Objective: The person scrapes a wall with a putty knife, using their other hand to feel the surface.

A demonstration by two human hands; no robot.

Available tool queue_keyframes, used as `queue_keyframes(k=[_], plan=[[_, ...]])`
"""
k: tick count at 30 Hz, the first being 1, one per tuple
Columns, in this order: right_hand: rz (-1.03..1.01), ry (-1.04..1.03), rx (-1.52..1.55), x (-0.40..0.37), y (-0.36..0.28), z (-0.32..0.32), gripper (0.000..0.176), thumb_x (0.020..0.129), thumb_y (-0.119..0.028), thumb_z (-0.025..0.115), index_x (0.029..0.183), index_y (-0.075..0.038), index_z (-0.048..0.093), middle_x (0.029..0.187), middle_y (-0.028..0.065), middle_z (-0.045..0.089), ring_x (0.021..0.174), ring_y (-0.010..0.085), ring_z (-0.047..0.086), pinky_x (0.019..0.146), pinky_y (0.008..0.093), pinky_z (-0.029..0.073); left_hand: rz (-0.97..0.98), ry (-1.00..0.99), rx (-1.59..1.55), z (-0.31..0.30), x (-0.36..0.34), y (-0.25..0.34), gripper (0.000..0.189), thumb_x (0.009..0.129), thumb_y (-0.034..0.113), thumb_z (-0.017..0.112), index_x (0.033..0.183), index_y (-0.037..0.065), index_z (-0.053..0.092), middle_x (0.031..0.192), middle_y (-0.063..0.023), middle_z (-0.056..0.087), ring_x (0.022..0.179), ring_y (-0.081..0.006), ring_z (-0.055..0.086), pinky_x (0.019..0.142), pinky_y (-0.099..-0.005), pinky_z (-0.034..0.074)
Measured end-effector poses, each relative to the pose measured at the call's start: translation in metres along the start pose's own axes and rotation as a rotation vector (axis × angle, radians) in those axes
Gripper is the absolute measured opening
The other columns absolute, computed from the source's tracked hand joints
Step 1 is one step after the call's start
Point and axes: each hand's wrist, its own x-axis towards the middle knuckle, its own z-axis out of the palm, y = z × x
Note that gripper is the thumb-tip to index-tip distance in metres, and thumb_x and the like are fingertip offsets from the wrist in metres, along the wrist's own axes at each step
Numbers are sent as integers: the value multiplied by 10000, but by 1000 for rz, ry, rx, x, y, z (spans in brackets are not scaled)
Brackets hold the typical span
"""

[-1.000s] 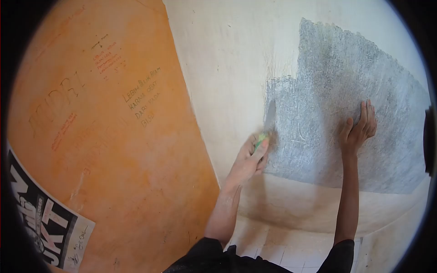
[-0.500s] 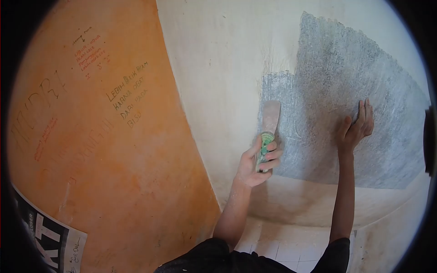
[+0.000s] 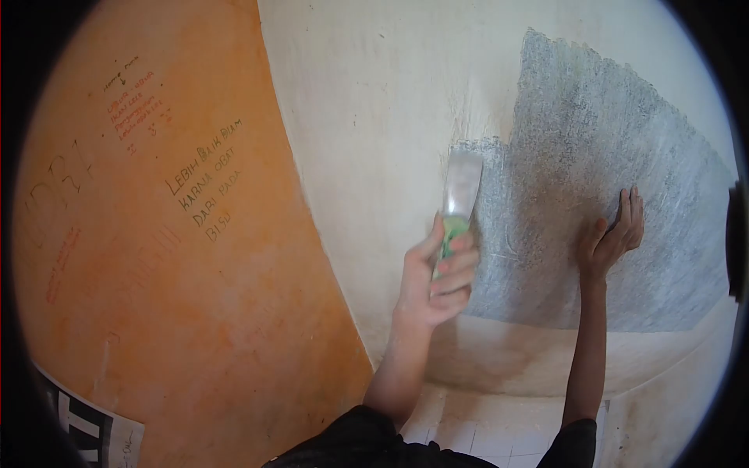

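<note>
My left hand (image 3: 438, 282) is wrapped round the green handle (image 3: 451, 238) of a putty knife (image 3: 463, 183), slightly blurred. Its wide metal blade points up, with the tip at the top left edge of a scraped grey patch (image 3: 577, 156) on the white wall (image 3: 374, 101). Farther right, my right hand (image 3: 615, 234) lies against the grey patch, fingers stretched upward and thumb apart, holding nothing.
An orange wall (image 3: 218, 312) with handwriting meets the white wall at a corner on the left. A black and white poster (image 3: 121, 441) shows at the lower left. White tiles (image 3: 484, 437) lie below, between my arms.
My left hand has moved the putty knife up along the wall, its blade now at the patch's upper edge. The right hand stays against the same part of the patch. The view has shifted slightly.
</note>
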Motion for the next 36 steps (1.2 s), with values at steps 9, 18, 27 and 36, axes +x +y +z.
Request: queue_keyframes(k=[9, 18, 27, 36], plan=[[5, -4, 3, -3, 1, 1, 521, 1035, -387, 328, 1375, -10, 445, 1417, 179, 476, 1338, 335, 388, 1103, 450, 209, -19, -52, -69, 3, -2, 5, 467, 1029, 509, 310, 916, 88, 478, 671, 4, 415, 425, -89, 360, 329, -232, 211], [4, 9, 0, -4, 0, 3, 517, 1036, -378, 329, 1373, -1, 440, 1413, 182, 476, 1332, 332, 389, 1100, 449, 210, 0, -65, -89, 9, 3, 3, 458, 1034, 495, 308, 910, 85, 470, 658, 1, 403, 404, -91, 354, 312, -233, 212], [8, 0, -7, -2, -4, 0, 519, 1040, -379, 314, 1382, -5, 424, 1412, 182, 478, 1326, 337, 396, 1098, 454, 211, 11, -34, -88, 17, 13, 2, 454, 1027, 497, 339, 895, 86, 479, 633, -1, 406, 396, -98, 340, 307, -241, 223], [5, -4, 7, -4, -4, 0, 515, 1040, -379, 321, 1381, -7, 427, 1414, 181, 476, 1337, 337, 390, 1100, 454, 212, 30, -31, -62, 2, -3, -6, 450, 1036, 480, 319, 900, 79, 473, 629, 4, 392, 398, -86, 335, 291, -224, 194]])
